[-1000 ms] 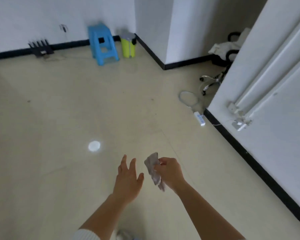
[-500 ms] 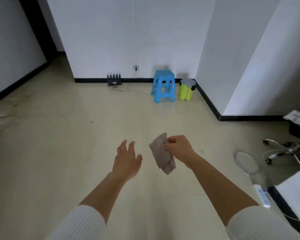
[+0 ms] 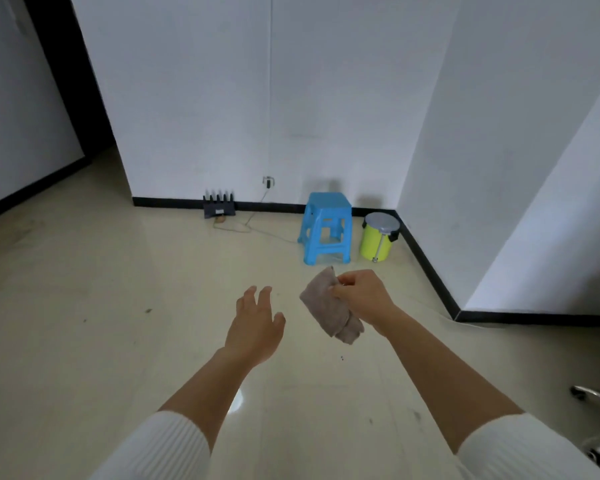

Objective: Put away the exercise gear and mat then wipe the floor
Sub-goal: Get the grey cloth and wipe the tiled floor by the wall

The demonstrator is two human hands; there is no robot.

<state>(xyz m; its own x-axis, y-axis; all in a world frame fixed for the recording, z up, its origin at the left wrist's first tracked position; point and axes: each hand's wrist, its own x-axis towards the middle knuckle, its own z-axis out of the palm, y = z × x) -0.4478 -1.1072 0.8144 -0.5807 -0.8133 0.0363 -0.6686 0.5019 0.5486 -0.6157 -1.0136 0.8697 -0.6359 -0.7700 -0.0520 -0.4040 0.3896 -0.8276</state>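
Note:
A crumpled grey-brown cloth point(image 3: 328, 308) hangs in the air in front of me, pinched at its upper edge by my right hand point(image 3: 362, 297). My left hand point(image 3: 255, 325) is held out beside it, a little to the left, fingers spread and holding nothing. Both arms reach forward over the beige tiled floor point(image 3: 118, 323), which shows small dark specks and smudges. No exercise gear or mat is in view.
A blue plastic stool point(image 3: 326, 226) and a yellow pedal bin point(image 3: 378, 240) stand by the far white wall. A black router point(image 3: 219, 207) with a cable lies left of them. Chair casters point(image 3: 593, 398) show at the right edge. A dark doorway opens at far left.
My view has swung up and left, so the stool and bin now sit ahead. The right hand still holds the cloth; both hands stay at much the same pose.

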